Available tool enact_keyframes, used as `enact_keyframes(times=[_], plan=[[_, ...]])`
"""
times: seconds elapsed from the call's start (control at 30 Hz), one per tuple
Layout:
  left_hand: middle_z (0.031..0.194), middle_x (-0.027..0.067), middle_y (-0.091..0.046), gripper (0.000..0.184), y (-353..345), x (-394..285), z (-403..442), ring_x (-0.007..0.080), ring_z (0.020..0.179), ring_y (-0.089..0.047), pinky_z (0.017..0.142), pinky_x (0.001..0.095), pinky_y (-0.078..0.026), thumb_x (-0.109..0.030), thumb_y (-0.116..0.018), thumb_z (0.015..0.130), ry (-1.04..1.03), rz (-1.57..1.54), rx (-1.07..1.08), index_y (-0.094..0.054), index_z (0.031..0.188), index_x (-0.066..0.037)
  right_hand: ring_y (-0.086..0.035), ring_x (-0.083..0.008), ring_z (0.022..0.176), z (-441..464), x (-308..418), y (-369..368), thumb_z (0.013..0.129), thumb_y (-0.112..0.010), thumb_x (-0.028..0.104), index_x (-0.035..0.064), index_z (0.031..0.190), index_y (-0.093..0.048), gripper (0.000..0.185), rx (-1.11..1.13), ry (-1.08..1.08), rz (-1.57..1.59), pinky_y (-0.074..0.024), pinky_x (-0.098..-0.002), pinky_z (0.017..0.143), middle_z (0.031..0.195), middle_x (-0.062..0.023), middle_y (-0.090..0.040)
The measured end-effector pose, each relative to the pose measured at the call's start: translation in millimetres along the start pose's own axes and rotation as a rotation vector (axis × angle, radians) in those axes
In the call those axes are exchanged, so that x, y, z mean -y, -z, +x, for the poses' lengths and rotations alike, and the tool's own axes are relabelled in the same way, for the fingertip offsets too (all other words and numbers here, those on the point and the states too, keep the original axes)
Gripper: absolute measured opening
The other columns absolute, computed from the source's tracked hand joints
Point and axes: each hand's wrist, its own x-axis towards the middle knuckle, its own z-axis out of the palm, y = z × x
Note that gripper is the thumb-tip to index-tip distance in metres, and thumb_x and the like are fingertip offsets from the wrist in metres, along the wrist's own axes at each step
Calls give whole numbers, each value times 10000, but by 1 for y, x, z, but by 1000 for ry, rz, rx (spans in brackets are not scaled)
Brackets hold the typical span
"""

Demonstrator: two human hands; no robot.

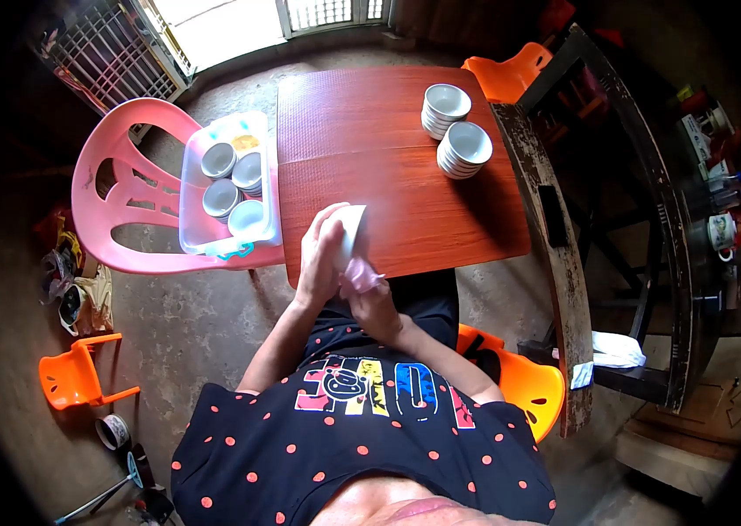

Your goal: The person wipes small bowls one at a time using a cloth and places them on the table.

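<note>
A white bowl (pixel 350 235), tilted on its side, is gripped in my left hand (pixel 321 254) over the table's front edge. My right hand (pixel 375 307) is closed around a pink cloth (pixel 362 275), which touches the lower part of the bowl. Two stacks of white bowls stand at the right of the brown table (pixel 362 167), a back stack (pixel 447 105) and a front stack (pixel 465 149). To the left, a clear plastic bin (pixel 191 210) holds several stacks of small bowls (pixel 222 198).
The bin rests on a pink chair (pixel 94 188) against the table's left side. A worn dark wooden frame (pixel 563 280) runs along the right. Orange chairs stand at the back right (pixel 511 77), behind my right side (pixel 533 386) and at the far left (pixel 72 377).
</note>
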Motion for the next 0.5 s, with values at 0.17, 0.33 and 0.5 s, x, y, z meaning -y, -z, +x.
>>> enact_keyframes(times=[0.17, 0.33, 0.5], plan=[[1265, 135, -480, 569, 17, -2, 5, 216, 1160, -483, 931, 320, -442, -426, -485, 922, 372, -243, 157, -381, 1338, -52, -635, -300, 731, 12, -11, 10, 876, -520, 13, -61, 980, -543, 129, -68, 295, -287, -521, -365, 673, 794, -175, -607], [1254, 154, -498, 569, 9, -12, 2, 221, 1109, -520, 953, 339, -427, -183, -673, 769, -438, 397, 0, -482, 1277, -12, -548, -74, 561, 10, 24, 7, 967, -451, 117, -31, 1050, -543, 193, -2, -504, 676, -416, -219, 498, 644, -27, -567], [914, 125, -640, 363, 20, -9, 11, 183, 802, -629, 729, 270, -504, -273, -514, 868, 152, -196, -2, -577, 1049, 35, -578, -286, 990, 13, -34, 8, 845, -547, 77, 20, 1153, -532, 314, 329, 325, -440, -462, -369, 856, 1047, -150, -598]])
